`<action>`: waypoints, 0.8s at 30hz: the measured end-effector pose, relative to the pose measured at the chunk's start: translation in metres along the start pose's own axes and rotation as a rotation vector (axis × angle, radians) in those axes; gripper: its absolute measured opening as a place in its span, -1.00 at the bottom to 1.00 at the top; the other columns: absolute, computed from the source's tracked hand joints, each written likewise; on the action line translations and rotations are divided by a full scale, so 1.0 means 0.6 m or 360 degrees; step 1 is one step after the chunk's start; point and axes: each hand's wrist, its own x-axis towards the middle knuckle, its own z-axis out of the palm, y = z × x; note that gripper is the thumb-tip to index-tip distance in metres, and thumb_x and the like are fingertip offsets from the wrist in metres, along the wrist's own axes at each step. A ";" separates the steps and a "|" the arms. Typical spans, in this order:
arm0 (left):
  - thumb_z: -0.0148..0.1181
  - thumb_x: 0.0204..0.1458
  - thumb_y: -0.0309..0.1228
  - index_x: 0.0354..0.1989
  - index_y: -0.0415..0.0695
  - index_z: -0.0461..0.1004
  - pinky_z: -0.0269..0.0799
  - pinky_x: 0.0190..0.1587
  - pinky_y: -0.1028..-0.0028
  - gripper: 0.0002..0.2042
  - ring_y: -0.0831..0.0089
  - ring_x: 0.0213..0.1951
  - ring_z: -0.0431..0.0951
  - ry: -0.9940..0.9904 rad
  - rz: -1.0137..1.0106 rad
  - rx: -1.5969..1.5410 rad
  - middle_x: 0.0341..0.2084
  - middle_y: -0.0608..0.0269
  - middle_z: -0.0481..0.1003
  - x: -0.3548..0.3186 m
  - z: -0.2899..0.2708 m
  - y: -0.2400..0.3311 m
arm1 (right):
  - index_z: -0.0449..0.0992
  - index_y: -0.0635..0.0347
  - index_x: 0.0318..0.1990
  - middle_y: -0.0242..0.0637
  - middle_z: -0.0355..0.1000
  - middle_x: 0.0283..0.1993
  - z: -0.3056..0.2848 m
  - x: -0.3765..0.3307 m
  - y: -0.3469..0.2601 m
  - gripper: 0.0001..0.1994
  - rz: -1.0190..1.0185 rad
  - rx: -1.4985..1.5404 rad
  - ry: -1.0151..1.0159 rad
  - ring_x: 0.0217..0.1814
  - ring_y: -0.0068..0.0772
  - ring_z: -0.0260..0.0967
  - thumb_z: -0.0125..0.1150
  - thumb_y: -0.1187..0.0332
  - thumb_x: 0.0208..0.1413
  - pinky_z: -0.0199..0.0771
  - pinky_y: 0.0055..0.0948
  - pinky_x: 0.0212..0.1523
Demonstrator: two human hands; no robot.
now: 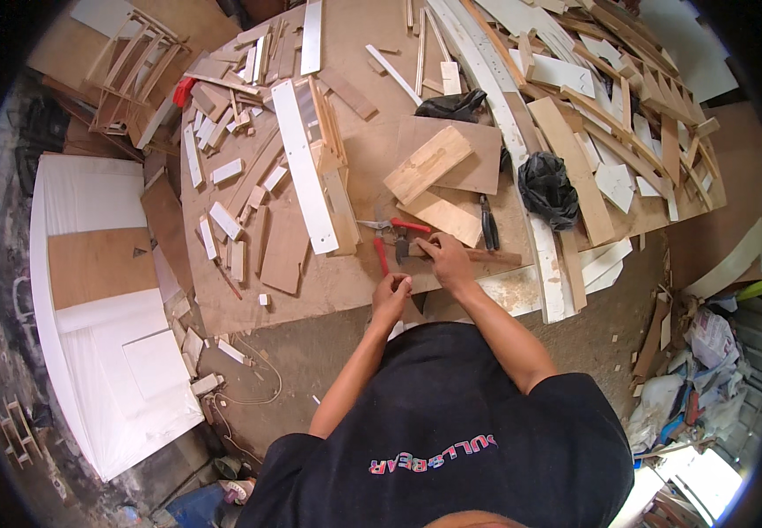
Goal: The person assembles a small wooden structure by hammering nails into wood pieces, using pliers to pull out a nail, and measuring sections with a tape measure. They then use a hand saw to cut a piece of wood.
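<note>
My left hand (391, 301) is closed at the table's front edge, fingertips pinched together; whatever they hold is too small to make out. Just right of it, my right hand (450, 262) lies over the handle of a hammer (497, 257), its thumb and fingers drawn together near the hammer head. Whether those fingers grip the handle or something small is hidden. Beyond both hands, red-handled pliers (382, 248) lie with their handles spread apart. Black-handled pliers (488, 224) rest farther right, beside light wooden blocks (429, 165).
A wooden table (368, 295) carries several offcuts at left. An upright white-faced wooden piece (304, 167) stands left of the pliers. A long white curved strip (550, 273) crosses at right, with a black plastic bag (548, 192) against it and a scrap pile (627, 114) beyond.
</note>
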 end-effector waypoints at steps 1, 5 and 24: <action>0.24 0.25 -0.29 -0.07 -0.25 0.57 0.52 -0.20 0.48 -0.75 0.52 -0.31 0.60 0.0016 0.0028 0.0038 -0.35 0.25 0.62 0.010 0.005 0.002 | 0.63 -0.01 0.08 -0.22 0.49 -0.05 -0.001 0.003 0.002 -0.61 -0.0043 -0.0017 -0.0010 0.04 -0.11 0.48 0.27 0.41 0.04 0.48 -0.20 0.08; 0.24 0.24 -0.32 -0.15 -0.21 0.61 0.50 -0.22 0.43 -0.80 0.47 -0.34 0.61 0.0114 0.0234 0.0165 -0.40 0.25 0.63 0.045 0.032 0.022 | 0.57 0.08 0.14 -0.13 0.53 -0.03 -0.036 -0.001 -0.001 -0.58 0.0003 0.0183 0.0147 0.04 0.01 0.49 0.35 0.37 0.08 0.50 -0.16 0.08; 0.20 0.16 -0.51 0.05 -0.20 0.51 0.39 0.19 0.13 -0.72 -0.11 0.13 0.45 -0.0445 0.1553 0.1020 0.15 -0.10 0.47 0.248 0.458 0.226 | 0.65 0.26 -0.10 -0.06 0.56 -0.10 -0.278 0.037 0.312 -0.73 0.0942 -0.0264 0.0691 -0.02 0.04 0.53 0.37 0.34 0.06 0.54 -0.10 0.00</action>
